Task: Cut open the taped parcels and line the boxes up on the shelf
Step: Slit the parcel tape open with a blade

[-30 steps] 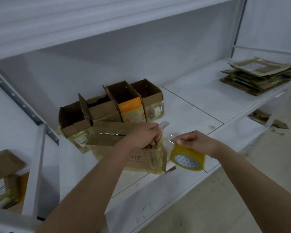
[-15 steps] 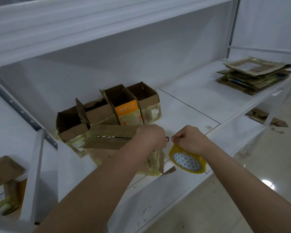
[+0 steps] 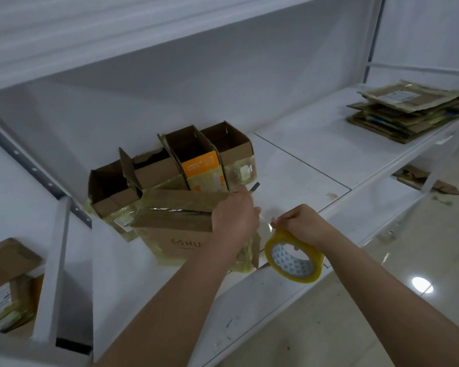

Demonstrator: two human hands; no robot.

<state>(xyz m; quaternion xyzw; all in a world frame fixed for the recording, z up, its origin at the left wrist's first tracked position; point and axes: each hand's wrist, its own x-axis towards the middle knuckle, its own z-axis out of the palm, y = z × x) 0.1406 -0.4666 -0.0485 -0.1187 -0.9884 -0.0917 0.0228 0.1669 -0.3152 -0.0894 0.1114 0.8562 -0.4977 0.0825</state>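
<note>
A brown taped parcel printed "HU" stands on the white shelf near its front edge. My left hand curls over the parcel's right top corner, and a small dark blade tip sticks out past its fingers. My right hand holds a yellow roll of tape just right of the parcel. A clear strip of tape stretches from the roll to the left hand. Behind the parcel several opened boxes stand in a row, one with an orange label.
A stack of flattened cartons lies at the shelf's far right. More taped parcels sit in the bay at lower left, behind a white upright post. Cardboard scraps lie on the lower shelf; glossy floor at right.
My hands came close together half a second ago and have since spread slightly, a short strip of tape stretched between them. The view has shifted a little; the boxes have not moved.
</note>
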